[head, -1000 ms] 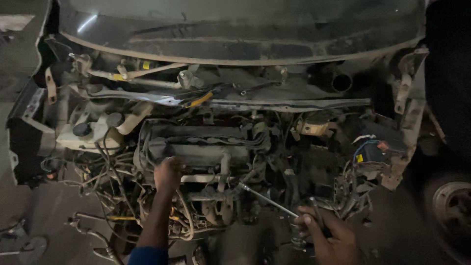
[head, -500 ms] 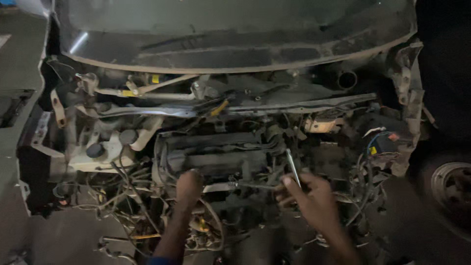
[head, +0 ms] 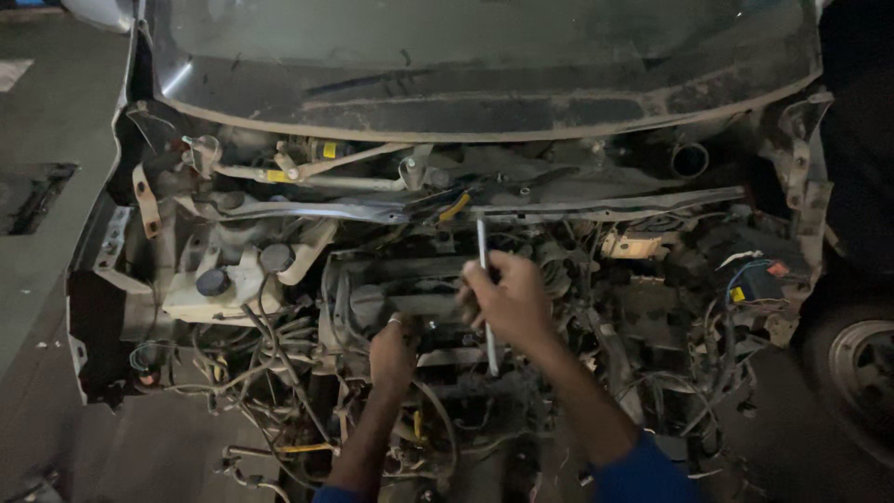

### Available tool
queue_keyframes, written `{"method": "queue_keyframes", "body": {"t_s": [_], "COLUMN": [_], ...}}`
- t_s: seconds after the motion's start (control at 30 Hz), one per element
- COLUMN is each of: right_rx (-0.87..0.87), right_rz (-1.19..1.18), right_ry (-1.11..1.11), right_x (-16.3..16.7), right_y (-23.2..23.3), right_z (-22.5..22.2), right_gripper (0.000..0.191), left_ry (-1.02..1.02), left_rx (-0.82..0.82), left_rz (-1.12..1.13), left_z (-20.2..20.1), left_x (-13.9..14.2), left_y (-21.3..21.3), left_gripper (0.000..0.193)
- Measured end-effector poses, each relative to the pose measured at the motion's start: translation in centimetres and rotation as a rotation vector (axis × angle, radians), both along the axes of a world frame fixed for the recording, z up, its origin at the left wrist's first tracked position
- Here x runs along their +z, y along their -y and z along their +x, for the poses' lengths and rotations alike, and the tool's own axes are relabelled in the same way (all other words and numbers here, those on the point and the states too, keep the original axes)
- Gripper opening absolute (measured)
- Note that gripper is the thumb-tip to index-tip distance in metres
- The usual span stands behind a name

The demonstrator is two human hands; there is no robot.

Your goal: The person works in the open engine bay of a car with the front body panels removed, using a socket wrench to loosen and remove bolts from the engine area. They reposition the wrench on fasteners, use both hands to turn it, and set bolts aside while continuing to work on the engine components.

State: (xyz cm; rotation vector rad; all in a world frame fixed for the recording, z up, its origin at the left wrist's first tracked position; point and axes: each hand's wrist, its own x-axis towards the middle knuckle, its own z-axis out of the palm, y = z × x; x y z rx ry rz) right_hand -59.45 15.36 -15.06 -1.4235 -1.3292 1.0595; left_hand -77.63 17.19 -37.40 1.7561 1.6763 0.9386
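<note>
So my right hand (head: 507,303) has swung its long metal wrench (head: 485,289) up from the lower right, fist clamped around it over the engine (head: 391,298), left hand (head: 391,354) pressed closed just below.

No packages, signs or screens are seen in the stripped engine bay; only a few small labels and tags are found.

Relative to the right hand (head: 507,303), closed around a long metal rod (head: 485,293), a small yellow label (head: 329,149) is seen up and to the left, on a dark cylinder near the windscreen base. A second yellow tag (head: 277,176) is fixed on the pale linkage bar just below and further left of it. Well to the right of the grip, at about the same height, a small yellow square sticker (head: 738,294) is seen on a dark box, with an orange-red tag (head: 778,269) just above it.
</note>
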Motion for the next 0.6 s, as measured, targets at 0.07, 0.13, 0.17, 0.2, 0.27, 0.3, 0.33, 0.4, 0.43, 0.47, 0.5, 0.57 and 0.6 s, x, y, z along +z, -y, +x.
{"method": "queue_keyframes", "body": {"t_s": [0.07, 0.13, 0.17, 0.2, 0.27, 0.3, 0.33, 0.4, 0.43, 0.47, 0.5, 0.57, 0.6], "right_rx": [0.029, 0.016, 0.045, 0.072, 0.089, 0.09, 0.092, 0.125, 0.138, 0.133, 0.129, 0.103, 0.085], "right_rz": [-0.024, -0.072, -0.039, -0.004, 0.004, -0.016, -0.036, 0.008, 0.027, 0.024, 0.024, -0.017, -0.053], "right_ry": [-0.003, -0.02, -0.009, 0.002, -0.013, -0.039, -0.066, -0.061, -0.057, -0.049, -0.042, -0.001, 0.032], "right_x": [0.4, 0.7, 0.9, 0.9, 0.9, 0.8, 0.7, 0.3, 0.0, -0.2, -0.3, -0.5, -0.5], "right_y": [-1.0, -2.0, -2.5, -3.0, -3.7, -4.2, -4.6, -5.4, -5.7, -6.1, -6.4, -7.0, -7.3], "right_z": [-0.5, -0.6, -0.4, -0.1, 0.6, 0.9, 1.1, 1.4, 1.5, 1.5, 1.4, 1.2, 1.1], "right_gripper": [0.029, 0.027, 0.028, 0.029, 0.03, 0.029, 0.028, 0.029, 0.03, 0.029, 0.028, 0.027, 0.028], "left_ry": [-0.037, 0.01, 0.037, 0.027, 0.004, 0.028, 0.05, 0.074, 0.079, 0.085, 0.084, 0.081, 0.056], "left_rx": [0.018, 0.049, 0.062, 0.078, 0.101, 0.089, 0.077, 0.064, 0.063, 0.061, 0.079, 0.119, 0.103], "left_rz": [-0.077, -0.128, -0.155, -0.149, -0.146, -0.099, -0.05, 0.003, 0.002, 0.003, -0.019, -0.067, -0.025], "left_z": [0.6, 1.3, 1.9, 2.3, 3.3, 3.7, 4.1, 4.7, 5.0, 5.2, 5.4, 5.7, 5.9], "left_x": [0.1, 0.0, -0.1, -0.1, -0.3, -0.4, -0.5, -0.5, -0.5, -0.5, -0.5, -0.3, -0.2], "left_y": [0.1, 0.0, -0.1, -0.3, -0.5, -0.6, -0.6, -0.6, -0.6, -0.6, -0.7, -0.7, -0.7], "left_gripper": [0.027, 0.025, 0.023, 0.025, 0.029, 0.029, 0.029, 0.03, 0.031, 0.032, 0.032, 0.034, 0.033]}}
